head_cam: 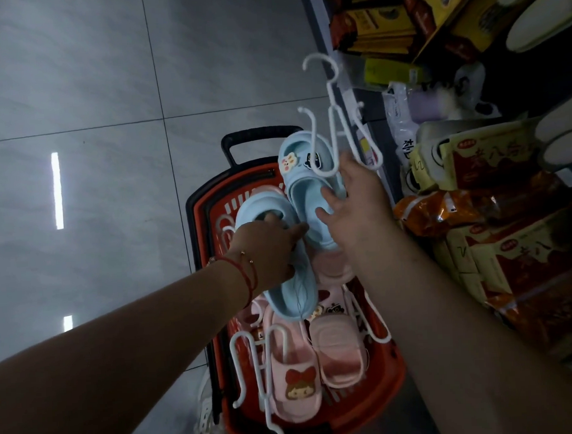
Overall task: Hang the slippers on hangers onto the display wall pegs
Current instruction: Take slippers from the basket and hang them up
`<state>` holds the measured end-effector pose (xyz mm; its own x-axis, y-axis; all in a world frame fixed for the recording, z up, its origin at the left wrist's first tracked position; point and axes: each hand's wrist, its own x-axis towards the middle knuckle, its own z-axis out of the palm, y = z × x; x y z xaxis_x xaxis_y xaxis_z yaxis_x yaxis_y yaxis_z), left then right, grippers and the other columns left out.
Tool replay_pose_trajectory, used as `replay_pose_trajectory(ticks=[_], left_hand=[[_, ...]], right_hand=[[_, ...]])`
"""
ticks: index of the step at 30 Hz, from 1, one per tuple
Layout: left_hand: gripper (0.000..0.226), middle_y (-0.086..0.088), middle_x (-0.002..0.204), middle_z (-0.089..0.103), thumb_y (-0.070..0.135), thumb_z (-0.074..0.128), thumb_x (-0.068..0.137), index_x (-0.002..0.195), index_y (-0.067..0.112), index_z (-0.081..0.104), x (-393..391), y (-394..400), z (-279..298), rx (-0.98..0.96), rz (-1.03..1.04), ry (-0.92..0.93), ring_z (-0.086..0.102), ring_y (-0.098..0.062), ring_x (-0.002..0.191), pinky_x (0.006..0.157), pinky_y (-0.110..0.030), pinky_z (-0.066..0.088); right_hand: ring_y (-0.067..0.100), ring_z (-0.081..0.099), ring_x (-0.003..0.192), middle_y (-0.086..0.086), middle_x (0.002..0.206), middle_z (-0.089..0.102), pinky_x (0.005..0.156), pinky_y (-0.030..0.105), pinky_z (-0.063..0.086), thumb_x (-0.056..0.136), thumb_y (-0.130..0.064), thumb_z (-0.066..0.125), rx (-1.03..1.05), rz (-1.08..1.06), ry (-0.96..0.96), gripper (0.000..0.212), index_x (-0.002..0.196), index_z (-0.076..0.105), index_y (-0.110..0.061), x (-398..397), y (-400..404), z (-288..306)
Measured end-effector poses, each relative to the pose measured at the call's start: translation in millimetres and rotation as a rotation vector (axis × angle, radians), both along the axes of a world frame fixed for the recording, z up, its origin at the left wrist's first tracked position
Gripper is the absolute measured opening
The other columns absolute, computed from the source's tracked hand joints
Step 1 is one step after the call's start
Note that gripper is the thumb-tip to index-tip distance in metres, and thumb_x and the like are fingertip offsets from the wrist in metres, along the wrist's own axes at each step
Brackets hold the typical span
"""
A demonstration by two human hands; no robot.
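Note:
My left hand (269, 247) grips a light blue slipper (290, 282) above the red basket (395, 376), fingers tucked into its strap opening. My right hand (352, 200) holds a second light blue slipper (310, 196) with cartoon charms, together with a white plastic hanger (336, 116) whose hook points up. Both slippers are lifted above the basket. In the basket lie pink slippers (295, 380) and more white hangers (251, 359).
The basket with a black handle (258, 134) stands on a grey tiled floor (76, 94). Shelves on the right hold yellow and orange packets (508, 240) and pale slippers (544, 18). No wall pegs are in view.

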<state>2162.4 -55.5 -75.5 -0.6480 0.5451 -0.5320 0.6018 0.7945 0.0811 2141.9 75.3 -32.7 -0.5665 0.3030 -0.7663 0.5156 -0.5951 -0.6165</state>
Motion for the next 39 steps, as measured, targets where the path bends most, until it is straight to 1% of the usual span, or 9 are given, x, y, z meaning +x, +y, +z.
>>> replay_pose_trajectory(ticks=[2, 5, 10, 14, 19, 24, 31, 35, 39], left_hand=[[0.084, -0.016, 0.153, 0.034, 0.053, 0.055, 0.096, 0.16, 0.036, 0.004, 0, -1, -1, 0.006, -0.018, 0.012, 0.054, -0.03, 0.123, 0.073, -0.035, 0.045], [0.084, -0.016, 0.151, 0.035, 0.053, 0.055, 0.095, 0.16, 0.036, 0.004, 2, -4, -5, -0.001, -0.046, 0.026, 0.056, -0.03, 0.119, 0.069, -0.034, 0.041], [0.084, -0.015, 0.149, 0.037, 0.053, 0.054, 0.095, 0.16, 0.036, 0.004, 5, -6, -4, 0.034, -0.047, 0.053, 0.056, -0.029, 0.117, 0.07, -0.033, 0.044], [0.091, -0.014, 0.15, 0.035, 0.05, 0.063, 0.091, 0.159, 0.038, 0.004, 14, -16, 3, 0.104, 0.074, 0.062, 0.058, -0.029, 0.117, 0.08, -0.04, 0.054], [0.097, -0.009, 0.139, 0.054, 0.044, 0.079, 0.078, 0.151, 0.021, 0.02, 26, -38, 41, 0.375, 0.387, 0.093, 0.067, -0.028, 0.101, 0.074, -0.037, 0.057], [0.084, 0.008, 0.111, 0.053, 0.031, 0.083, 0.078, 0.144, 0.017, 0.033, 27, -51, 119, 0.684, 0.593, 0.073, 0.06, -0.017, 0.089, 0.07, -0.027, 0.046], [0.082, 0.008, 0.126, 0.053, 0.033, 0.085, 0.076, 0.147, 0.023, 0.045, 30, -45, 271, 0.724, 0.547, 0.048, 0.057, -0.017, 0.115, 0.093, -0.03, 0.045], [0.076, 0.012, 0.119, 0.058, 0.056, 0.072, 0.071, 0.14, 0.03, 0.053, 40, -33, 370, 0.699, 0.462, 0.114, 0.057, -0.018, 0.112, 0.089, -0.032, 0.047], [0.071, 0.02, 0.101, 0.054, 0.062, 0.06, 0.069, 0.133, 0.031, 0.059, 35, -13, 454, 0.75, 0.341, 0.176, 0.047, -0.019, 0.109, 0.084, -0.031, 0.039]], right_hand=[[0.032, 0.047, 0.133, -0.006, 0.137, 0.055, 0.101, 0.054, 0.038, 0.097, -0.041, 0.059, -0.039, 0.091, -0.027, 0.039, 0.132, 0.059, -0.024, -10, 2, -2], [0.031, 0.06, 0.106, -0.008, 0.107, 0.065, 0.071, 0.041, 0.045, 0.093, -0.04, 0.067, -0.059, 0.129, -0.071, 0.035, 0.12, 0.065, -0.019, -23, 2, -3], [0.02, 0.064, 0.097, 0.0, 0.106, 0.069, 0.094, 0.035, 0.046, 0.097, -0.027, 0.063, -0.089, 0.012, 0.011, 0.019, 0.11, 0.066, -0.013, -28, 0, -14], [0.019, 0.067, 0.093, 0.003, 0.1, 0.073, 0.073, 0.029, 0.054, 0.1, -0.023, 0.058, -0.116, -0.084, 0.082, 0.019, 0.109, 0.066, -0.009, -16, 2, 2], [0.015, 0.074, 0.081, 0.0, 0.084, 0.078, 0.059, 0.025, 0.057, 0.097, -0.021, 0.062, -0.094, -0.086, 0.134, 0.011, 0.102, 0.069, -0.014, 24, 10, 59], [0.008, 0.074, 0.073, 0.0, 0.083, 0.077, 0.058, 0.02, 0.057, 0.094, -0.011, 0.06, -0.082, -0.121, 0.162, 0.011, 0.095, 0.071, -0.011, 77, 28, 121], [0.021, 0.073, 0.093, 0.013, 0.112, 0.074, 0.085, 0.031, 0.058, 0.096, -0.015, 0.057, -0.222, -0.281, 0.161, 0.025, 0.112, 0.072, -0.003, 138, 53, 248], [0.019, 0.076, 0.082, 0.011, 0.099, 0.077, 0.076, 0.031, 0.061, 0.084, -0.021, 0.063, -0.248, -0.298, 0.205, 0.023, 0.087, 0.082, -0.009, 170, 60, 346], [0.026, 0.069, 0.091, 0.017, 0.102, 0.074, 0.08, 0.033, 0.054, 0.077, -0.02, 0.065, -0.152, -0.337, 0.237, 0.04, 0.114, 0.07, -0.003, 197, 66, 433]])
